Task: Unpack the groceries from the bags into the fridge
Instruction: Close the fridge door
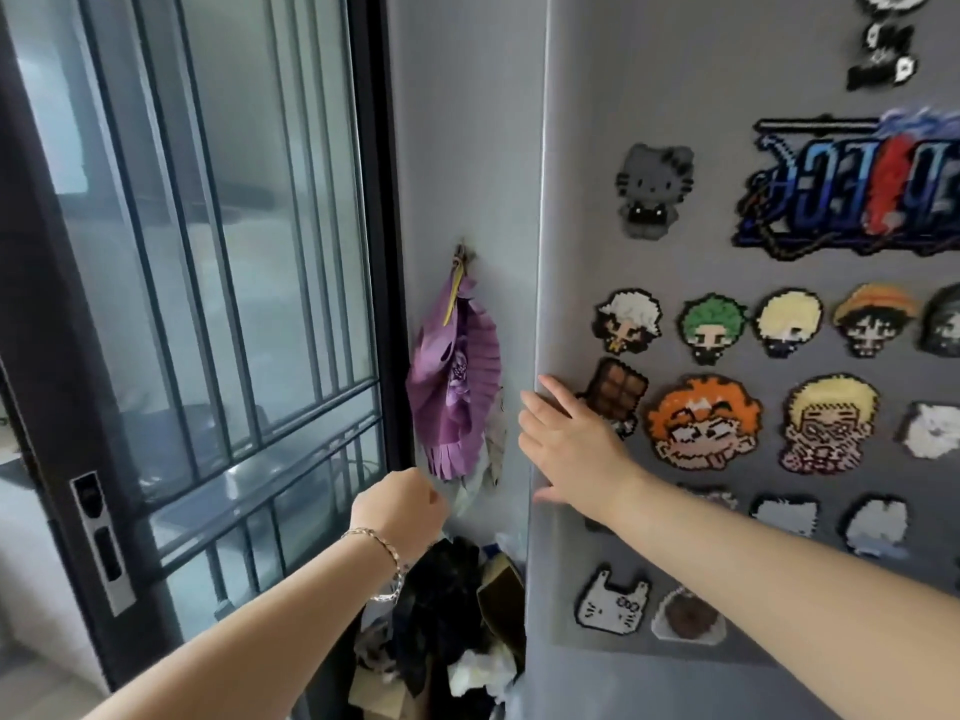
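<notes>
The grey fridge door (727,683) fills the right half of the view and is closed, covered in several pixel-bead magnets (704,422). My right hand (569,444) lies flat with fingers spread against the door's left edge, beside a chocolate-bar magnet (615,389). My left hand (402,506), with a chain bracelet on the wrist, is curled into a loose fist in front of the wall left of the fridge; nothing shows in it. No grocery bag of food is identifiable in view.
A purple folded bag (454,387) hangs from a hook on the grey wall. Below it, a heap of black and white bags and cardboard (457,631) fills the gap beside the fridge. A dark-framed sliding glass door (208,304) with bars stands at left.
</notes>
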`<state>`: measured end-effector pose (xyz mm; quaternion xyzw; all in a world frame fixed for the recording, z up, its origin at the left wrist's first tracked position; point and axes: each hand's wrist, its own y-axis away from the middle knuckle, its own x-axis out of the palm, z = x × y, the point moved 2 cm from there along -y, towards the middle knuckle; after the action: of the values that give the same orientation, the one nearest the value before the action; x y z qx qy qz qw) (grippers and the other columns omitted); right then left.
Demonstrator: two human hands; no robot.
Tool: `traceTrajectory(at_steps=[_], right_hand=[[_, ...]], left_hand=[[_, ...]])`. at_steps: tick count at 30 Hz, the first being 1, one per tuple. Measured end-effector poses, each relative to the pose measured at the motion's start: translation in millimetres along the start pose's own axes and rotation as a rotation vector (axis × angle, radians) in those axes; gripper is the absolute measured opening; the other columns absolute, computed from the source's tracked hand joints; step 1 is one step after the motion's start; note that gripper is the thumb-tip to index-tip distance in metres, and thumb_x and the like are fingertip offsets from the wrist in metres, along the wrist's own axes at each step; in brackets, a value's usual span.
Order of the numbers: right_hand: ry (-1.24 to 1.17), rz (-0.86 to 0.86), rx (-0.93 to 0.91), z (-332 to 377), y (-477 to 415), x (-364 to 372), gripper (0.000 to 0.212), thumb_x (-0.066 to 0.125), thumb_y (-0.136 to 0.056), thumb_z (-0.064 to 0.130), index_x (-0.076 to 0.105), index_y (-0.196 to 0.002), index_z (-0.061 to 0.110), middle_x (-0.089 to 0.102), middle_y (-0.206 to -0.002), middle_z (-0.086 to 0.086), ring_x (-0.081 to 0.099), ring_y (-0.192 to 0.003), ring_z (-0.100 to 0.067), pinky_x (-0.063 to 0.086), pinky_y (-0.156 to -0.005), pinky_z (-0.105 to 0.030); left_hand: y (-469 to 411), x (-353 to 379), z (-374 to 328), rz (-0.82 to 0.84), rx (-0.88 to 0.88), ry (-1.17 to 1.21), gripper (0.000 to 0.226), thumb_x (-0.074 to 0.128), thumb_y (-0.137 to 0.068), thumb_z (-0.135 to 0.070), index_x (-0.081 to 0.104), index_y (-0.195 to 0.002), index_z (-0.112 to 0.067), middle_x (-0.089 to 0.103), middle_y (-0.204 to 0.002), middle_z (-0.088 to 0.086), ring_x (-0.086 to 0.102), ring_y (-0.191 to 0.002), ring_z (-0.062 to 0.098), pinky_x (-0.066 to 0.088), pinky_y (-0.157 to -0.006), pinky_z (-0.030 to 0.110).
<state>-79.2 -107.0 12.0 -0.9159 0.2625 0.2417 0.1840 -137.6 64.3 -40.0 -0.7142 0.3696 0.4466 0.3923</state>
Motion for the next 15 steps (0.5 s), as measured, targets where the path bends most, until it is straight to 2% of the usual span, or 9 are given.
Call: traceTrajectory(at_steps=[2, 4, 9, 13, 15], right_hand=[[0.017, -0.002, -0.008, -4, -27, 15, 0.076, 0.043, -0.091, 0.057, 0.031, -0.143, 0.004, 0.029, -0.150, -0.016, 0.008, -0.144, -0.033, -0.015, -0.110, -0.050], [0.032, 0.016, 0.006, -7, -49, 28, 0.074, 0.040, -0.093, 0.053, 0.025, -0.145, 0.003, 0.024, -0.152, -0.016, 0.004, -0.145, -0.033, -0.011, -0.113, -0.049], [-0.014, 0.087, 0.043, -24, -92, 60, 0.070, 0.041, -0.093, 0.053, 0.028, -0.145, 0.007, 0.025, -0.153, -0.013, 0.005, -0.145, -0.030, -0.009, -0.115, -0.048], [-0.049, 0.076, 0.049, -31, -111, 79, 0.071, 0.044, -0.091, 0.054, 0.033, -0.143, 0.007, 0.025, -0.152, -0.014, 0.005, -0.145, -0.031, -0.010, -0.115, -0.045], [-0.043, 0.082, 0.037, -29, -114, 81, 0.059, 0.042, -0.096, 0.045, 0.037, -0.142, 0.009, 0.022, -0.154, -0.015, 0.002, -0.145, -0.032, -0.012, -0.114, -0.048]], left_hand=[[-18, 0, 1, -0.003, -0.005, -0.020, 0.036, 0.042, -0.089, -0.020, 0.033, -0.054, -0.016, 0.039, -0.053, -0.005, 0.036, -0.046, 0.013, 0.029, -0.044, 0.021], [-33, 0, 0, 0.001, -0.012, -0.026, 0.035, 0.043, -0.089, -0.021, 0.034, -0.055, -0.016, 0.040, -0.055, -0.005, 0.039, -0.049, 0.014, 0.032, -0.046, 0.022], [-65, -1, -7, -0.026, -0.009, -0.062, 0.034, 0.040, -0.092, -0.023, 0.035, -0.059, -0.017, 0.042, -0.059, -0.005, 0.046, -0.058, 0.015, 0.037, -0.055, 0.025], [-88, 8, -16, -0.039, -0.007, -0.089, 0.035, 0.040, -0.091, -0.021, 0.035, -0.057, -0.016, 0.040, -0.056, -0.005, 0.039, -0.049, 0.011, 0.031, -0.046, 0.021], [-97, 15, -19, -0.032, -0.016, -0.089, 0.035, 0.040, -0.091, -0.021, 0.035, -0.057, -0.016, 0.038, -0.054, -0.005, 0.037, -0.047, 0.011, 0.029, -0.044, 0.021]])
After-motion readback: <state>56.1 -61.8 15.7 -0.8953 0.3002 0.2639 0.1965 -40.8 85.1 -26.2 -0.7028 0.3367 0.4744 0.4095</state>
